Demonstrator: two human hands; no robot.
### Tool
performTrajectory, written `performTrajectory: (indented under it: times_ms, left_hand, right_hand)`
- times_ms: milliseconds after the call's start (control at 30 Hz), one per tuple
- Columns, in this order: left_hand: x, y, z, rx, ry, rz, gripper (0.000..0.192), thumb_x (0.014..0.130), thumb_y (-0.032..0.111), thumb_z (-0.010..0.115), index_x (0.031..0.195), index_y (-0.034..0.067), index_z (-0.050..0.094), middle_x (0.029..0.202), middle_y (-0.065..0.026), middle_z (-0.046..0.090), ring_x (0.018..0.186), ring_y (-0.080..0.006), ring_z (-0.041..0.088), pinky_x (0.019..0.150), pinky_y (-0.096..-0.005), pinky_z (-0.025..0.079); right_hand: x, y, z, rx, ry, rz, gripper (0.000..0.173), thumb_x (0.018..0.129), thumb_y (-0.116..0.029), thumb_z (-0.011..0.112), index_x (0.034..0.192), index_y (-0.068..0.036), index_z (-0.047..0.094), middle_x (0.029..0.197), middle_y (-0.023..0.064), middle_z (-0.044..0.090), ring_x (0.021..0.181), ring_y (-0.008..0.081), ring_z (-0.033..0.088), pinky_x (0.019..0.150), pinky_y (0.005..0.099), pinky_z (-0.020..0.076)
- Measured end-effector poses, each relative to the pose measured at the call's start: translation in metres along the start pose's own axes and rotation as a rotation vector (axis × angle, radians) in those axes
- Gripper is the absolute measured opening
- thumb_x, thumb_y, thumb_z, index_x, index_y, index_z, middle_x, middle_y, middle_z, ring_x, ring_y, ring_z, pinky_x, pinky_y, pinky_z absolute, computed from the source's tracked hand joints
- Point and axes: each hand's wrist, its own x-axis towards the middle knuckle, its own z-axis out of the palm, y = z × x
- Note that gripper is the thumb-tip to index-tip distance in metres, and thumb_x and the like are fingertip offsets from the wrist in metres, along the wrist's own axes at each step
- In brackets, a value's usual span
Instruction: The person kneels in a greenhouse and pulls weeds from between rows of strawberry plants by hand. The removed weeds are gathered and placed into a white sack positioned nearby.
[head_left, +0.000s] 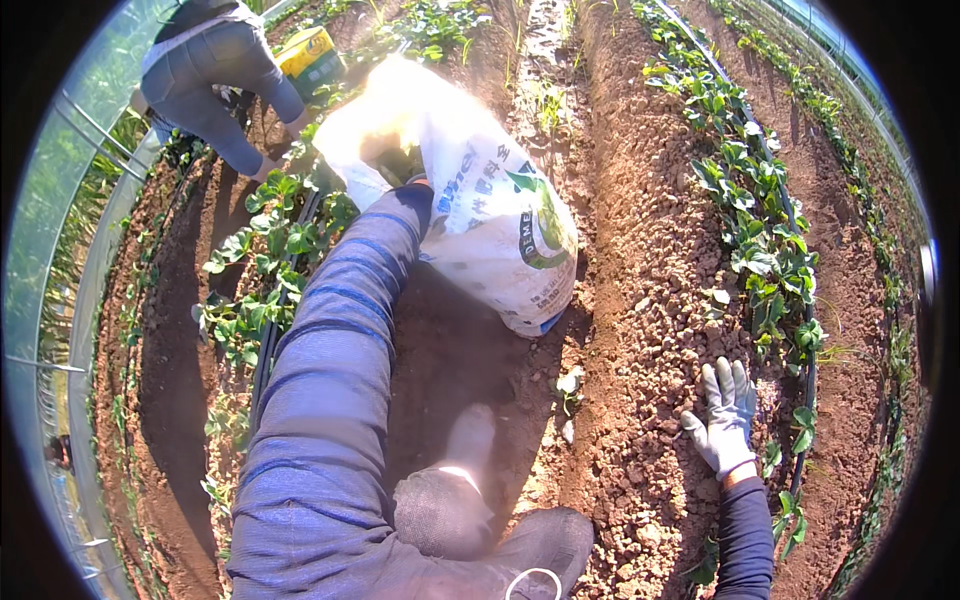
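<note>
My left arm in a blue sleeve (322, 330) stretches forward to the mouth of a white plastic fertilizer sack (487, 225), which bears printed writing. Beyond the cuff, my left hand is hidden at the sack's opening, where glare washes out the upper part. Something dark green shows inside the mouth, too unclear to name. Off to the right, my right hand (724, 416) wears a pale glove and rests palm down on the crumbly soil of a raised bed (645, 375), its fingers spread and nothing held. Strawberry-like plants (765, 255) grow just past its fingertips.
A black drip hose (799, 225) runs along the right plant row. Leafy plants (262, 262) line the left bed. A bent-over person (217, 75) works at upper left near a yellow and green container (307, 56). One uprooted seedling (570, 382) lies in the furrow.
</note>
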Motion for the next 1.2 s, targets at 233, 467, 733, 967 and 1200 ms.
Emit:
performTrajectory:
  times_ms: [233, 467, 733, 967, 1200]
  left_hand:
    - [-0.088, -0.046, -0.077, 0.018, -0.051, 0.073, 0.050, 0.085, 0.029, 0.059, 0.127, 0.003, 0.050, 0.123, -0.0047, 0.057, 0.108, -0.0177, 0.054, 0.089, -0.0343, 0.044]
    - [-0.341, -0.063, -0.112, -0.703, 0.626, -0.011, 0.029, 0.089, 0.006, 0.055, 0.118, 0.006, 0.057, 0.109, -0.0029, 0.061, 0.094, -0.0081, 0.057, 0.081, -0.0219, 0.047]
    - [-0.659, 0.008, 0.124, -0.382, 0.167, -0.237, 0.025, 0.086, 0.016, 0.060, 0.108, 0.007, 0.063, 0.101, -0.0083, 0.066, 0.090, -0.0189, 0.063, 0.081, -0.0298, 0.049]
    - [-0.692, -0.027, 0.238, -0.228, 0.627, -0.619, 0.029, 0.086, 0.008, 0.048, 0.112, -0.001, 0.056, 0.107, -0.0188, 0.060, 0.100, -0.0317, 0.058, 0.090, -0.0366, 0.045]
    - [-0.656, -0.059, 0.251, -0.102, 0.478, -0.665, 0.055, 0.077, 0.000, 0.047, 0.131, -0.004, 0.035, 0.123, -0.0276, 0.045, 0.116, -0.0414, 0.042, 0.100, -0.0448, 0.036]
  right_hand:
    - [-0.001, 0.004, 0.014, -0.013, 0.068, -0.004, 0.081, 0.077, -0.050, 0.060, 0.144, -0.019, 0.026, 0.153, 0.0023, 0.015, 0.141, 0.0263, 0.007, 0.113, 0.0438, 0.0055]
    - [-0.003, 0.007, 0.023, 0.018, 0.134, 0.008, 0.078, 0.077, -0.044, 0.065, 0.143, -0.022, 0.029, 0.151, 0.0018, 0.020, 0.140, 0.0256, 0.014, 0.112, 0.0439, 0.0136]
    - [0.003, 0.000, 0.026, -0.005, 0.069, 0.014, 0.073, 0.080, -0.039, 0.062, 0.143, -0.022, 0.029, 0.151, 0.0002, 0.021, 0.140, 0.0240, 0.016, 0.111, 0.0440, 0.0145]
    - [0.002, 0.013, 0.032, -0.006, 0.107, -0.001, 0.075, 0.079, -0.035, 0.065, 0.143, -0.020, 0.029, 0.150, 0.0011, 0.022, 0.139, 0.0252, 0.017, 0.112, 0.0412, 0.0151]
    - [0.005, 0.027, 0.057, -0.027, 0.332, -0.116, 0.076, 0.078, -0.033, 0.066, 0.143, -0.022, 0.029, 0.150, 0.0017, 0.024, 0.139, 0.0248, 0.019, 0.111, 0.0403, 0.0184]
